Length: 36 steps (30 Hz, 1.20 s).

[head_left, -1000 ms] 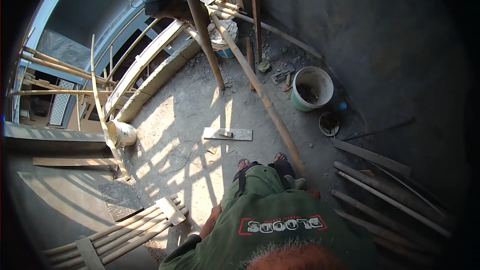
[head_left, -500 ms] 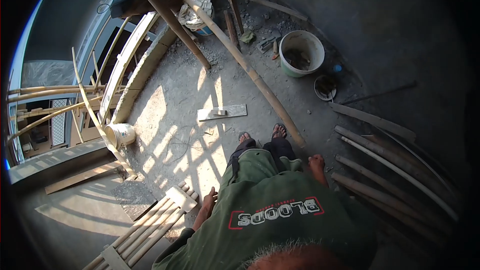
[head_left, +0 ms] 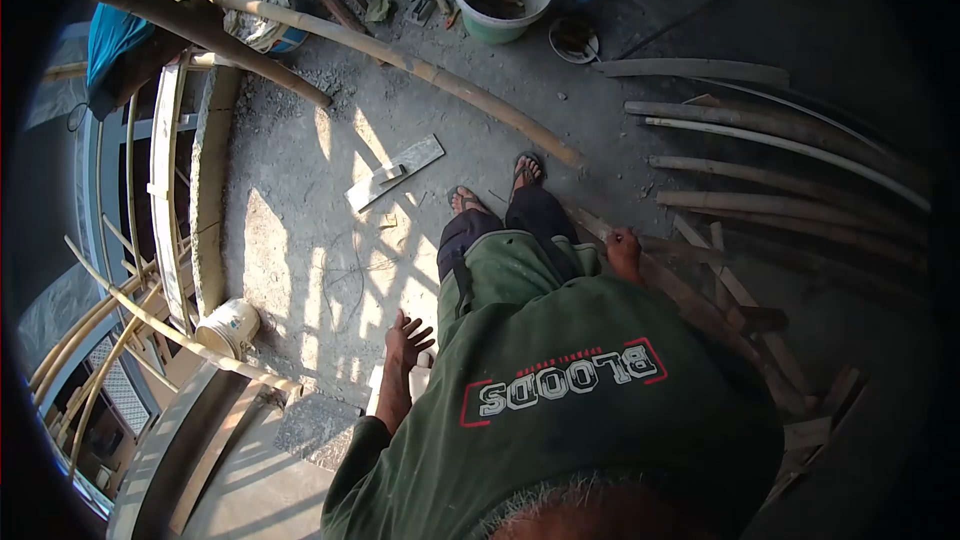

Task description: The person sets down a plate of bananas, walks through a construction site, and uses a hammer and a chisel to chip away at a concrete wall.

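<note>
My left hand (head_left: 407, 342) is held out low by my side, its fingers spread and nothing in it. It is above the sunlit floor, close to a pale board that my sleeve partly covers. On the other side, my right hand (head_left: 623, 248) hangs with curled fingers near a wooden plank; nothing sticks out of it, and its palm is hidden. A long flat float (head_left: 420, 154) with a block handle lies on the concrete floor (head_left: 290, 130) beyond my sandalled feet (head_left: 468, 202), out of reach of both hands.
A bamboo pole (head_left: 430, 70) slants across ahead. Beyond it stand a large bucket (head_left: 500, 30) and a small bowl (head_left: 574, 40). Several poles (head_left: 760, 165) lie on the right. A white bucket (head_left: 228, 328) stands left by a low wall (head_left: 210, 190). A person in blue (head_left: 120, 45) bends at the upper left.
My view has turned and shifted forward, so the float and buckets sit higher and further left. My left hand's fingers are spread wider. More planks show on the right.
</note>
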Motion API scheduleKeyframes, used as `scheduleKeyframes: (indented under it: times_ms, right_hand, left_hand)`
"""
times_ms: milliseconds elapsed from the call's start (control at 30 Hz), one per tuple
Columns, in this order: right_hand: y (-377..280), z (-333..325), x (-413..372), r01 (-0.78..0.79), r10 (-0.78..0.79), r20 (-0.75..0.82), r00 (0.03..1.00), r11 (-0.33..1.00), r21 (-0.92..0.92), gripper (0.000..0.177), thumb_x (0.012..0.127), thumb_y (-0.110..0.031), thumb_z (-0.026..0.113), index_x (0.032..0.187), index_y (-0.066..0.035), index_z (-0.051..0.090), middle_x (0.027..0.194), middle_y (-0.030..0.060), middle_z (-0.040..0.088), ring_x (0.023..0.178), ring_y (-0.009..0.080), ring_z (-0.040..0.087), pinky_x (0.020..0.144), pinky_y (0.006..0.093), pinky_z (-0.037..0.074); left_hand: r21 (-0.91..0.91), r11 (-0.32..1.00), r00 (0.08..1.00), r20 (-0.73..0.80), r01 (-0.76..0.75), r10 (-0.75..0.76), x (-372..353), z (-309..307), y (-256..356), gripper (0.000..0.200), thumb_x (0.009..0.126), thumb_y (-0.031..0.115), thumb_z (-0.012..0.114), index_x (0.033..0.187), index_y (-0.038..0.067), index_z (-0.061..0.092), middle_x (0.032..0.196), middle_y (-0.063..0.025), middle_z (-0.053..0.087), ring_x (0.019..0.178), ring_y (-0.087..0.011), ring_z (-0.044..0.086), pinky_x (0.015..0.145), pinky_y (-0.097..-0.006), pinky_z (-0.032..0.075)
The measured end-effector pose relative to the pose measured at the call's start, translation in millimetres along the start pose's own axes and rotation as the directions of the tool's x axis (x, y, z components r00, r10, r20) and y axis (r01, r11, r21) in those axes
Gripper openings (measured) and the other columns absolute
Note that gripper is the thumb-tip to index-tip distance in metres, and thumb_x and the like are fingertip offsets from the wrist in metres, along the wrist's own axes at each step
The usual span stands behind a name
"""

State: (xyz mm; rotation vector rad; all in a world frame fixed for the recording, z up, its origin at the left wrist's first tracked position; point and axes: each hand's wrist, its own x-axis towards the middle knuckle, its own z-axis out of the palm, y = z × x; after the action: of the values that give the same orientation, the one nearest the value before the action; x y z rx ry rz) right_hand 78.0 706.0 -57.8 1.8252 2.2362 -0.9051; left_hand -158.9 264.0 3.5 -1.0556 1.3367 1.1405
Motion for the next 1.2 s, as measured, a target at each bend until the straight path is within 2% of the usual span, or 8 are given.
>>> scheduleKeyframes:
  times_ms: [133,333,467,533,667,767,833,1200]
  right_hand:
    - [-44.4,-27.0,-48.2,-0.312,0.293,0.170,0.941,0.944,0.102,0.025,0.081,-0.024,0.053,0.081,0.001,0.056,0.070,0.0126,0.060,0.058,0.0244,0.059,0.055,0.0373,0.047]
    - [-22.6,-19.7,-32.8,-0.366,0.305,0.308,0.901,0.917,0.162,0.030,0.083,-0.030,0.051,0.089,-0.001,0.058,0.075,0.0138,0.062,0.069,0.0218,0.061,0.062,0.0373,0.048]
    - [34.1,9.5,10.4,-0.252,0.202,0.211,0.956,0.935,0.249,0.033,0.083,-0.031,0.051,0.085,0.001,0.057,0.073,0.0157,0.061,0.066,0.0308,0.060,0.062,0.0396,0.048]
    - [44.0,9.4,27.5,-0.071,0.061,0.093,0.994,0.991,0.114,0.034,0.082,-0.033,0.051,0.087,0.000,0.058,0.082,0.0187,0.061,0.081,0.0363,0.059,0.074,0.0414,0.046]
    - [62.7,10.7,48.4,-0.146,0.126,0.134,0.983,0.977,0.154,0.033,0.081,-0.033,0.052,0.089,-0.002,0.058,0.088,0.0200,0.061,0.088,0.0375,0.056,0.079,0.0425,0.043]
    - [68.7,11.0,50.0,-0.045,0.044,0.054,0.998,0.999,0.019,0.031,0.081,-0.032,0.054,0.089,-0.002,0.057,0.078,0.0149,0.061,0.074,0.0281,0.060,0.066,0.0383,0.046]
    - [64.4,4.1,49.2,-0.078,0.068,0.162,0.984,0.995,0.059,0.035,0.081,-0.034,0.050,0.091,-0.001,0.057,0.093,0.0218,0.059,0.088,0.0383,0.056,0.077,0.0443,0.044]
    - [55.1,-8.1,52.4,-0.040,0.038,0.235,0.971,0.999,0.005,0.034,0.079,-0.034,0.051,0.087,-0.001,0.059,0.095,0.0208,0.060,0.091,0.0368,0.056,0.079,0.0418,0.044]
  left_hand:
    - [0.008,0.999,0.999,-0.002,-0.046,0.046,-1.9,-7.6,15.9,0.076,0.086,0.050,0.041,0.134,-0.002,0.014,0.131,-0.0200,0.035,0.100,-0.0376,0.052,0.075,-0.0480,0.047]
    - [0.017,0.996,0.996,-0.006,-0.091,0.091,-6.1,3.6,-7.9,0.074,0.087,0.050,0.040,0.135,0.000,0.015,0.132,-0.0197,0.034,0.104,-0.0387,0.050,0.078,-0.0480,0.045]
    - [0.022,0.997,0.995,-0.054,-0.080,0.081,-21.3,30.6,-36.0,0.073,0.086,0.048,0.044,0.132,-0.005,0.023,0.126,-0.0183,0.043,0.108,-0.0361,0.047,0.087,-0.0436,0.040]
    - [-0.012,0.996,0.994,-0.070,-0.086,0.085,-20.5,33.5,-62.0,0.072,0.086,0.047,0.046,0.130,-0.006,0.026,0.122,-0.0187,0.047,0.108,-0.0341,0.048,0.088,-0.0415,0.040]
    - [0.058,0.985,0.975,-0.142,-0.165,0.172,-30.3,45.2,-98.2,0.069,0.085,0.044,0.050,0.127,-0.007,0.032,0.112,-0.0203,0.052,0.103,-0.0306,0.051,0.085,-0.0388,0.043]
    - [0.069,0.985,0.974,-0.156,-0.157,0.166,-36.5,49.1,-118.3,0.069,0.085,0.044,0.050,0.127,-0.007,0.030,0.114,-0.0203,0.050,0.103,-0.0309,0.050,0.084,-0.0392,0.043]
    - [0.059,0.988,0.976,-0.156,-0.145,0.153,-38.6,49.7,-130.9,0.070,0.085,0.044,0.050,0.128,-0.007,0.029,0.116,-0.0203,0.049,0.103,-0.0311,0.050,0.084,-0.0396,0.043]
    - [-0.057,0.991,0.986,-0.127,-0.119,0.111,-46.5,34.1,-183.4,0.072,0.085,0.043,0.050,0.130,-0.007,0.023,0.122,-0.0205,0.042,0.103,-0.0323,0.050,0.082,-0.0414,0.044]
